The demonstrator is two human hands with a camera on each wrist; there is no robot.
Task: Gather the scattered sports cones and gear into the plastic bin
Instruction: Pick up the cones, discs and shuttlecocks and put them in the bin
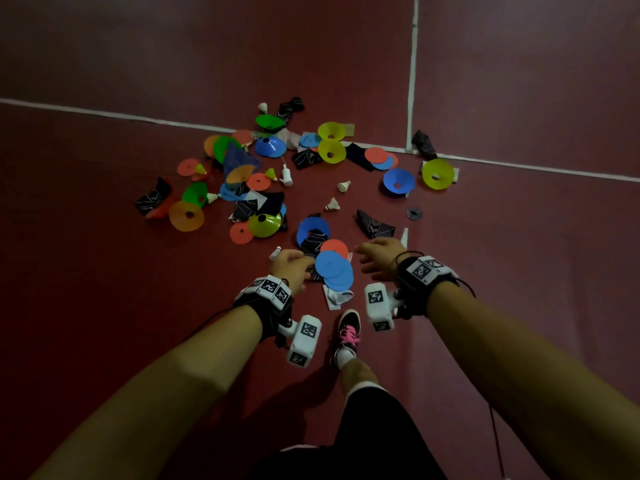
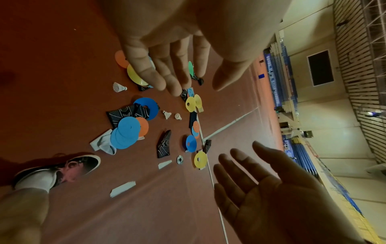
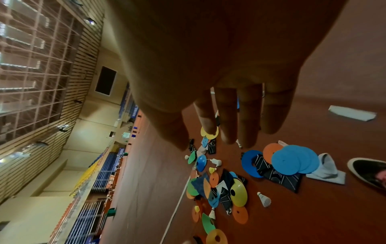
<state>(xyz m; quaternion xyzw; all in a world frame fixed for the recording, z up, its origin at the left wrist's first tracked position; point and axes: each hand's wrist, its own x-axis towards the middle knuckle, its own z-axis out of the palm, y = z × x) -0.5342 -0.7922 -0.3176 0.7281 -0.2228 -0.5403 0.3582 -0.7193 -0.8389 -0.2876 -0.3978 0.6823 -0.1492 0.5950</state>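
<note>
A fan of light-blue flat discs point(image 1: 334, 271) lies on the red court floor, partly over an orange disc point(image 1: 335, 247) and a black patterned cloth point(image 1: 311, 245). My left hand point(image 1: 291, 266) hovers just left of the discs and my right hand point(image 1: 375, 256) just right of them. Both are empty, with relaxed straight fingers point(image 2: 167, 79), as the left wrist view shows. A blue ring cone point(image 1: 313, 230) sits just beyond. Many coloured cones, discs, cloths and shuttlecocks point(image 1: 333, 205) are scattered farther out. No plastic bin is in view.
A white sock point(image 1: 337, 296) lies below the blue discs, near my black-and-pink shoe point(image 1: 349, 332). White court lines point(image 1: 411, 81) cross behind the pile. White paper strips point(image 2: 123, 189) lie on the floor to the right. Bare floor surrounds the pile.
</note>
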